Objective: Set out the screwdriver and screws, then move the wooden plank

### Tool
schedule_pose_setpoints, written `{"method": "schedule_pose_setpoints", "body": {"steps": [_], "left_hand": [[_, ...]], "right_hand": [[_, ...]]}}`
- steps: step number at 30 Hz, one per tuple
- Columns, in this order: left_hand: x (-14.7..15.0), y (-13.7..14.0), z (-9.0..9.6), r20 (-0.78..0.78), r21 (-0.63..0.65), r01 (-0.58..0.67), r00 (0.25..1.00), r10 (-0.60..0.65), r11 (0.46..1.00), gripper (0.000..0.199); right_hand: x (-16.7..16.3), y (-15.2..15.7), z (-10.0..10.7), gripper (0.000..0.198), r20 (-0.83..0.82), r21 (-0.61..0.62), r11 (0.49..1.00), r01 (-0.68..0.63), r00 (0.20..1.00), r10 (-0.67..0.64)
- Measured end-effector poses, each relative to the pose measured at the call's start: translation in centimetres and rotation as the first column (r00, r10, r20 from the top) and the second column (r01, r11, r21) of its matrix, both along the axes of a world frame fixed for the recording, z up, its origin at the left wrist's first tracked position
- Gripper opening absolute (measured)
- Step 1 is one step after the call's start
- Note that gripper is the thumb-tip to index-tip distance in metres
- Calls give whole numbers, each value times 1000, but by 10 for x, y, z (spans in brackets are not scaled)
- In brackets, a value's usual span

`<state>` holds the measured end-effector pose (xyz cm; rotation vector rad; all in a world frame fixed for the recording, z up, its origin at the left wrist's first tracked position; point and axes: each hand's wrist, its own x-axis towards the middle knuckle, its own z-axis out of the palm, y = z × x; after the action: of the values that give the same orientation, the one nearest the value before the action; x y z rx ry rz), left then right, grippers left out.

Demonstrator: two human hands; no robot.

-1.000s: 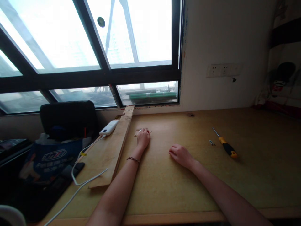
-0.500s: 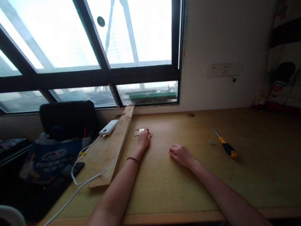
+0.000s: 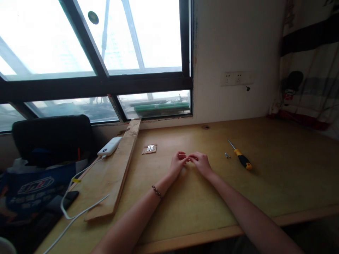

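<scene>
both hands meet fingertip to fingertip on the desk (image 3: 185,197): left hand (image 3: 178,163) and right hand (image 3: 201,163) curled, can't tell if they're pinching anything. small wood block with a silver hinge (image 3: 149,149) lies flat, apart to the left. yellow-handled screwdriver (image 3: 240,159) to the right.

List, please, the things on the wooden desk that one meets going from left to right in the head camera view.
White power bank → long wooden plank → small wooden piece with a metal hinge → left hand → right hand → small metal screw → yellow-and-black screwdriver.
</scene>
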<state>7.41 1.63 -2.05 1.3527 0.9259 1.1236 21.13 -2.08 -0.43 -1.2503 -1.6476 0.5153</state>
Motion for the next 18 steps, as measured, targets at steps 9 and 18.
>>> {"method": "schedule_pose_setpoints", "body": {"steps": [9,18], "left_hand": [[-2,2,-3,210,-159,5,977,29,987,32],[-3,5,-6,235,-171,-14,970,54,985,31]], "right_hand": [[-6,8,-4,28,-621,-301,936,-184,782,-46],[-9,-5,0,19,33,33,998,46,998,-47]]}}
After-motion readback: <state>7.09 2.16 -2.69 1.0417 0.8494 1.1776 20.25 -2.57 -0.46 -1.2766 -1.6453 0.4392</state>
